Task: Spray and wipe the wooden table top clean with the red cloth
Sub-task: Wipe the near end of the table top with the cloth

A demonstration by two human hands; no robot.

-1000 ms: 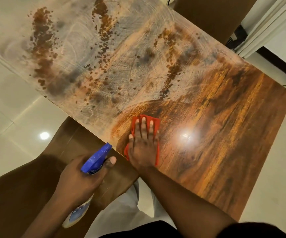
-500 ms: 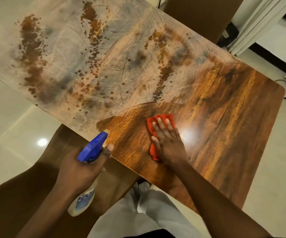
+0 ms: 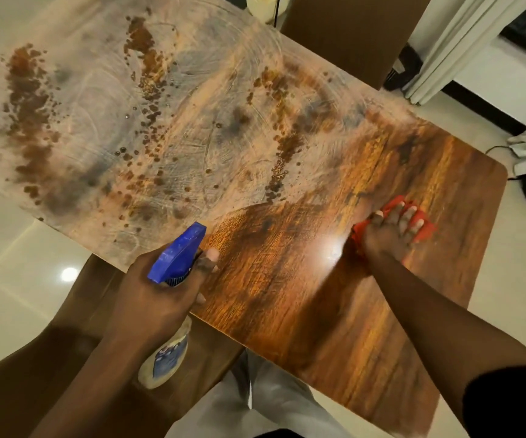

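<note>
The wooden table top (image 3: 287, 279) fills the view. Its left and far part is pale with smeared film and brown spray droplets, while its near right part shows dark glossy wood grain. My right hand (image 3: 388, 235) presses flat on the bunched red cloth (image 3: 426, 230) near the table's right end, fingers spread over it. My left hand (image 3: 160, 298) grips a spray bottle (image 3: 177, 251) with a blue trigger head at the table's near edge, nozzle pointing over the table. The bottle's white body (image 3: 163, 361) hangs below my hand.
A brown chair (image 3: 91, 295) stands under my left arm at the near edge, another chair back (image 3: 350, 33) at the far side. White curtains (image 3: 451, 49) hang at the upper right. Pale floor tiles (image 3: 8, 248) surround the table, with cables and cloth at far right.
My right hand slid the red cloth to the right across the near part of the table. My left hand with the bottle rose slightly toward the table edge.
</note>
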